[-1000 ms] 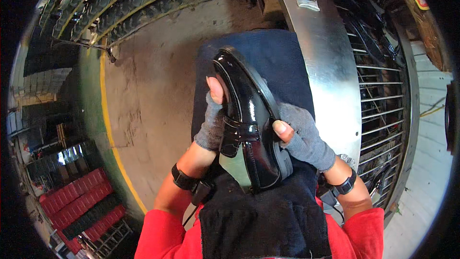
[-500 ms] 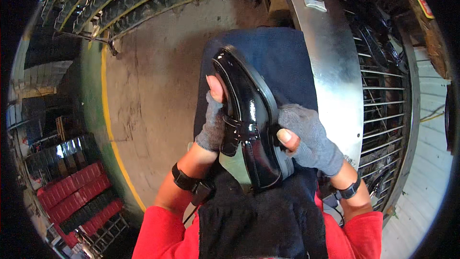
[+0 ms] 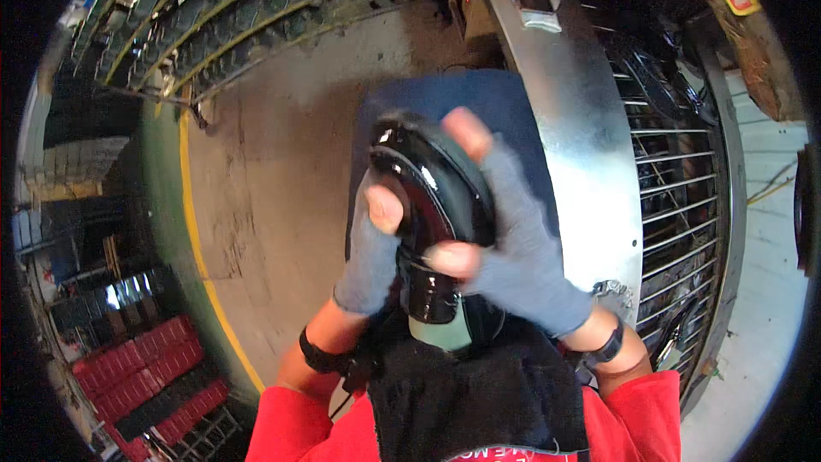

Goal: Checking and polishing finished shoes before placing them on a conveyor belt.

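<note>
A glossy black shoe [image 3: 434, 214] stands over my lap, its toe pointing away from me. A pale green form, likely a shoe last [image 3: 440, 335], shows at its near end. My left hand [image 3: 368, 252], in a grey fingerless glove, is closed round the shoe's left side with the thumb on its edge; the other fingers are hidden underneath. On the right side, my right hand [image 3: 522, 248], gloved alike, grips it with the thumb across the upper and a fingertip near the toe. Both hands are slightly blurred. Below lie a dark blue cloth [image 3: 428, 90] and a black apron [image 3: 470, 402].
To my right runs a shiny metal ledge [image 3: 590, 145], with a rack of metal rods [image 3: 676, 205] beyond it. Long shelves [image 3: 256, 13] of dark items stand at the far left. Red and black blocks [image 3: 141, 351] sit near left, outside a yellow floor line [image 3: 195, 244].
My right hand has moved from the heel end up the shoe's right side toward the toe. The shoe has tipped and turned, with more of its upper facing me. My left thumb has slid nearer.
</note>
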`<move>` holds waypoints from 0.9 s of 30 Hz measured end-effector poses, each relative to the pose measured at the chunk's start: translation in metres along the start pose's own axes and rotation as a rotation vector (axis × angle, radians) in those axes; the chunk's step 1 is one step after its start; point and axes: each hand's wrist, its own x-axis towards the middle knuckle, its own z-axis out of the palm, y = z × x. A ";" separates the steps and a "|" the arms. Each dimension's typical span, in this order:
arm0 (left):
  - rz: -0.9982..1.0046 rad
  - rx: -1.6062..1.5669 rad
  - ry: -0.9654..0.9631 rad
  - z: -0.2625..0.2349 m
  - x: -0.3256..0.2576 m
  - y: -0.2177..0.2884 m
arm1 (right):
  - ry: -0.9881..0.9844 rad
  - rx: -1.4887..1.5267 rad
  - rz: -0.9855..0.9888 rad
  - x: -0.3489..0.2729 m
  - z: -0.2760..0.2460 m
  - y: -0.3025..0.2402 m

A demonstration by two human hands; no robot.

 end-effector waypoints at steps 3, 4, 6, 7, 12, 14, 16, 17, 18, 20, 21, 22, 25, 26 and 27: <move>0.084 -0.099 -0.017 0.000 0.000 -0.008 | 0.035 0.006 0.024 -0.004 0.003 -0.014; 0.095 -0.101 -0.021 0.001 0.000 -0.006 | 0.034 -0.001 0.014 -0.005 0.001 -0.014; 0.177 -0.067 -0.029 0.013 -0.003 0.005 | -0.007 0.014 -0.007 -0.006 -0.010 -0.017; 0.150 -0.052 -0.006 0.014 -0.005 0.006 | -0.051 0.076 -0.008 0.001 -0.016 -0.019; 0.164 0.257 0.031 0.014 -0.013 0.015 | -0.082 0.080 0.083 0.030 -0.023 -0.040; 0.239 0.231 0.095 0.021 -0.019 0.021 | -0.127 -0.061 0.046 0.022 -0.025 -0.038; 0.268 0.269 0.096 0.020 -0.024 0.028 | -0.105 -0.056 0.061 0.016 -0.025 -0.034; 0.255 0.330 0.077 0.021 -0.023 0.038 | -0.063 0.172 0.148 0.005 -0.021 -0.026; 0.250 0.394 0.060 0.021 -0.018 0.047 | -0.025 0.402 0.225 -0.014 -0.013 -0.006; 0.285 0.254 0.001 0.022 0.001 0.050 | -0.049 0.764 0.494 -0.031 -0.013 0.025; 0.312 0.109 -0.046 0.025 0.011 0.052 | -0.082 0.897 0.582 -0.026 -0.018 0.023; 0.341 -0.038 -0.095 0.026 0.023 0.055 | -0.114 1.027 0.672 -0.021 -0.022 0.025; 0.304 -0.086 -0.276 0.027 0.082 0.063 | -0.129 1.249 0.652 -0.003 -0.026 0.041; 0.236 -0.031 -0.377 0.027 0.094 0.065 | -0.132 1.247 0.631 0.003 -0.027 0.044; 0.279 0.135 -0.403 0.033 0.103 0.066 | -0.122 1.533 0.636 0.002 -0.026 0.056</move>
